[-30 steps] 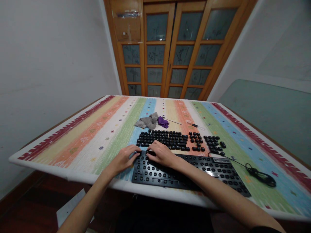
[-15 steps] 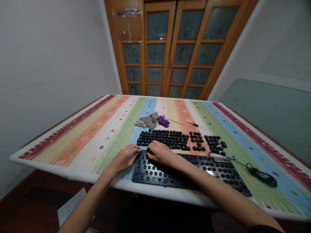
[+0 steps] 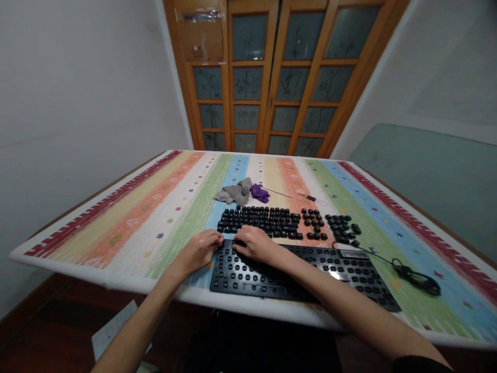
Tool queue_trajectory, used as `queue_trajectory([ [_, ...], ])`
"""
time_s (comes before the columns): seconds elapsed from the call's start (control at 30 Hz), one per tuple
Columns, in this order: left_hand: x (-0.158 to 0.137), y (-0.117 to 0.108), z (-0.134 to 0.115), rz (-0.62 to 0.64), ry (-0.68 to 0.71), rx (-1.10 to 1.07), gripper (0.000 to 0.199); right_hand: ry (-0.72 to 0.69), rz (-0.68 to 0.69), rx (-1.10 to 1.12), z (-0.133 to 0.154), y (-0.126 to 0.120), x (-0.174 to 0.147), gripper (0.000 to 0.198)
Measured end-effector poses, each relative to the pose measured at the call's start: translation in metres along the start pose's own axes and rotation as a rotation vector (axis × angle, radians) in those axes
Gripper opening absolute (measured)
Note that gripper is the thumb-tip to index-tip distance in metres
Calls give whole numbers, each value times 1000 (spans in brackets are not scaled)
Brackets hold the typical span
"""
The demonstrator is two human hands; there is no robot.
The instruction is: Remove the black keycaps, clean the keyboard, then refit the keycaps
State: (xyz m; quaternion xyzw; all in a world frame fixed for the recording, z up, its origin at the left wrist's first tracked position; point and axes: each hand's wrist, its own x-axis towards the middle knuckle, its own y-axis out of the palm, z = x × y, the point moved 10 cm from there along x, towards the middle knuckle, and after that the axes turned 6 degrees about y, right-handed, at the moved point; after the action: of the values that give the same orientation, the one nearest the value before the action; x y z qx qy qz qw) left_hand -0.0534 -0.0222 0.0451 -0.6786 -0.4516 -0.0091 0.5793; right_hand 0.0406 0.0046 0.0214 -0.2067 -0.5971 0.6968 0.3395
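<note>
Hands sit apart, grip unclear, at the keyboard's far-left corner, tablecloth spreading left

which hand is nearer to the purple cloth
Right: the right hand is below the purple cloth in view, across loose keycaps; the left hand is farther off, below and left.

Honestly, no text can be read anywhere here. Any legends on the black keycaps are way too small to be made out. Same deal with the pale strip on the keyboard base, and the paper sheet down low is just too blurred.
</note>
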Motion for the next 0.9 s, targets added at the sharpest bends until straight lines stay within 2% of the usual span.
queue_trajectory([
  [0.1,-1,-2,-5,-18,14,14,20,-18,2,-43,3,3,-2,22],
  [0.33,-1,-3,-5,-48,27,10,17,-19,8,11,-5,8,-2,29],
  [0.63,5,2,5,20,-23,-50,14,-32,9,42,-4,4,0,31],
  [0.9,-7,-8,18,-131,-152,-113,10,-15,-2,71,-5,2,0,31],
])
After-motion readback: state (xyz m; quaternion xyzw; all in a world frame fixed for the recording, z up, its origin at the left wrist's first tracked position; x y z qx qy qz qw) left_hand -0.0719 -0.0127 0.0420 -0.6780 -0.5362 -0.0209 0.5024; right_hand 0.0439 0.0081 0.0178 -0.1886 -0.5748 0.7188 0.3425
